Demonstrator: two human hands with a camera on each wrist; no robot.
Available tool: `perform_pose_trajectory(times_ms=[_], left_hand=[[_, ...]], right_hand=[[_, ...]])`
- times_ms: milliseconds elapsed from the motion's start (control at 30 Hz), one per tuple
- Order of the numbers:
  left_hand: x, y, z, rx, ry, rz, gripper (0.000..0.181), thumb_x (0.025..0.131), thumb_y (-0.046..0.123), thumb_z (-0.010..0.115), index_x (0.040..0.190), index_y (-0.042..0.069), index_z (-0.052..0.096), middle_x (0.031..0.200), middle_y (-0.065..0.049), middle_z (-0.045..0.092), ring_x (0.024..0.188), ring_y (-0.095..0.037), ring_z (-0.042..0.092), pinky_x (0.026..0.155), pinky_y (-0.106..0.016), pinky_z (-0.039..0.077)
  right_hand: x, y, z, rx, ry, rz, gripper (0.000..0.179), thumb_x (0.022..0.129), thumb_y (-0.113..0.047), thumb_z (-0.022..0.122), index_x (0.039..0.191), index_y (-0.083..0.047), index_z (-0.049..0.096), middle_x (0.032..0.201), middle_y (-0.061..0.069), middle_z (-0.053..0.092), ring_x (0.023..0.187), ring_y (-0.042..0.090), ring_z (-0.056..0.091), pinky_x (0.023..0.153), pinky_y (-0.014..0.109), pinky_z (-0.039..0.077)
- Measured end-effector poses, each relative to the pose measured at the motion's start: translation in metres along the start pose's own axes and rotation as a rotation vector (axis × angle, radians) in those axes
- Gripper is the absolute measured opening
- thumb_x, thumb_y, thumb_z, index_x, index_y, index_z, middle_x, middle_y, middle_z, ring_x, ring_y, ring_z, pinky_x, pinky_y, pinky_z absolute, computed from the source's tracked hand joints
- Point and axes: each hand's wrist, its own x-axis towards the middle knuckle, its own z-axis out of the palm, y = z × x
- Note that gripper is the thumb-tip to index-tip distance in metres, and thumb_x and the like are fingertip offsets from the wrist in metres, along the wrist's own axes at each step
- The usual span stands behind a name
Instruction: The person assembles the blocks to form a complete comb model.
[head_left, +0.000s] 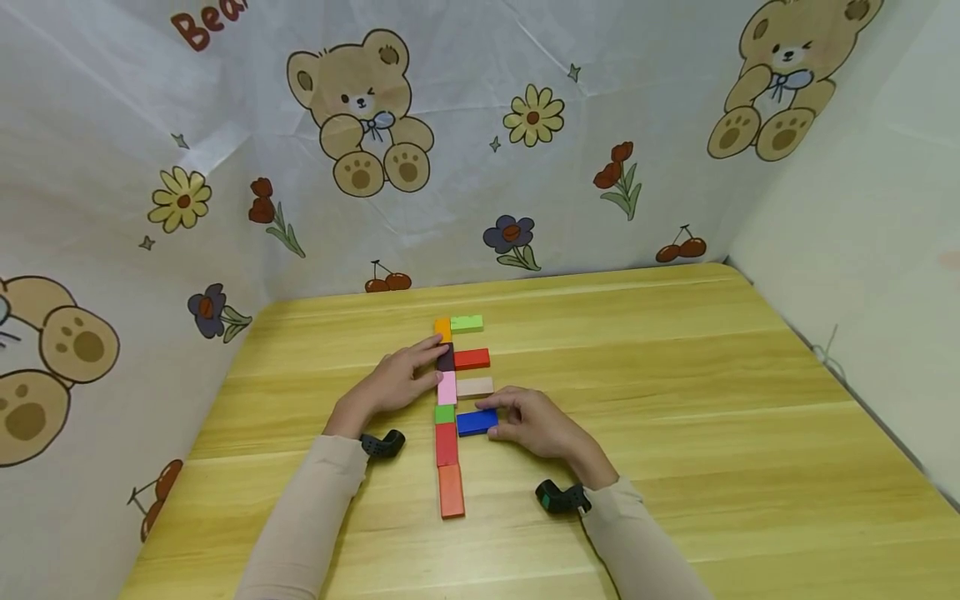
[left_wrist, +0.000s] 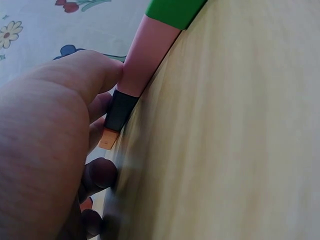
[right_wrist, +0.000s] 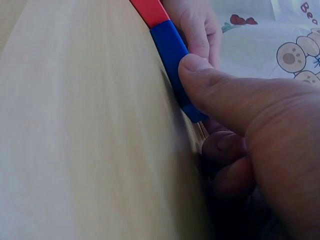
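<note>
Several coloured blocks form a column on the table: orange (head_left: 445,327), black (head_left: 446,358), pink (head_left: 447,387), green (head_left: 445,413), red (head_left: 446,444) and orange-red (head_left: 452,492). My left hand (head_left: 390,383) rests along the column's left side, thumb touching the pink block and fingertips at the black and orange ones. On the right side, my right hand (head_left: 543,423) pinches a blue block (head_left: 474,423) between thumb and fingers, its left end close beside the column. In the right wrist view the thumb presses the blue block's side, partly hiding it.
Sticking out rightward from the column are a light green block (head_left: 467,323), a second red block (head_left: 472,359) and a beige block (head_left: 474,387). The wooden table (head_left: 675,375) ends at a bear-print cloth (head_left: 465,167) behind and a white wall (head_left: 885,250) at right.
</note>
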Motion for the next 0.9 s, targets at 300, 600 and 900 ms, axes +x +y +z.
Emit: perform_pose_trajectory(times_ms=[300,600,900], left_hand=[[-0.0015,-0.0005,-0.0003,0.02,-0.002,0.009,0.056,0.103,0.045,0.052,0.156,0.032,0.039,0.167,0.007,0.025,0.154,-0.025,0.026,0.122,-0.055,0.026],[-0.0015,0.0027,-0.0025,0.031,-0.008,0.019,0.056,0.104,0.047,0.049,0.156,0.031,0.038,0.167,0.006,0.024,0.154,-0.025,0.026,0.123,-0.054,0.025],[-0.0038,0.0012,-0.0012,0.007,0.007,0.043,0.053,0.107,0.041,0.043,0.158,0.028,0.034,0.168,0.004,0.022,0.154,-0.024,0.024,0.123,-0.057,0.023]], right_hand=[[0.0,0.0,-0.0005,0.031,-0.006,0.005,0.042,0.088,-0.023,0.078,0.13,-0.022,0.069,0.119,-0.007,0.066,0.076,0.014,0.049,0.064,0.021,0.039],[-0.0006,0.0006,-0.0024,0.05,-0.001,-0.006,0.044,0.088,-0.024,0.078,0.131,-0.02,0.068,0.123,-0.007,0.066,0.077,0.014,0.049,0.064,0.021,0.039],[-0.0022,0.0009,-0.0019,0.104,0.014,-0.005,0.047,0.088,-0.024,0.078,0.134,-0.021,0.066,0.126,-0.002,0.067,0.078,0.017,0.049,0.064,0.021,0.039]])
